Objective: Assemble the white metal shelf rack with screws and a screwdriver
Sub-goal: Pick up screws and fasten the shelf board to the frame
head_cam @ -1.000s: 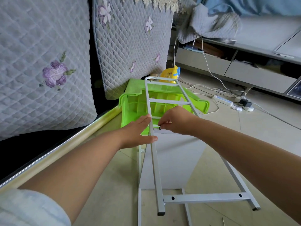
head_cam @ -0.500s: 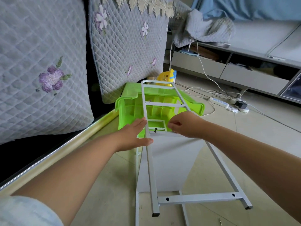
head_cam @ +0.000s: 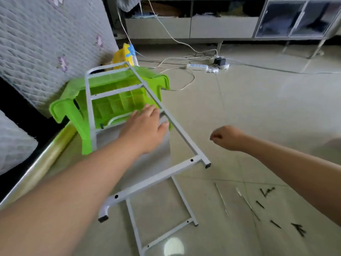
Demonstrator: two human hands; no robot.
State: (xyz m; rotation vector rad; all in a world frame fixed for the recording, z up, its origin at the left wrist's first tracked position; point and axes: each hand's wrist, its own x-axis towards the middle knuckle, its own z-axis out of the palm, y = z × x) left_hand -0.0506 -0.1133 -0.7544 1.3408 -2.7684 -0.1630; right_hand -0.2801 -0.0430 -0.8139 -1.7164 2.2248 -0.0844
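- The white metal rack frame (head_cam: 147, 89) is propped tilted on the green plastic stool (head_cam: 110, 106).
- The left hand (head_cam: 145, 126) is laid flat on the frame, fingers straight.
- The right hand (head_cam: 226, 137) is curled, apparently empty, apart from the frame.
- Black screws (head_cam: 276, 224) are scattered on the floor.

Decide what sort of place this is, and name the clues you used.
Probably a living room at home: a low cabinet along the wall, quilted cushions at the left, and a power strip with cords on the tiled floor.

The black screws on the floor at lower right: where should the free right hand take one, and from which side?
Pinch a lone screw across its thin shaft, from above. It lies flat on the floor, apart from the clumped ones, leaving only the top open. The right hand is curled loosely nearby, apparently holding nothing.
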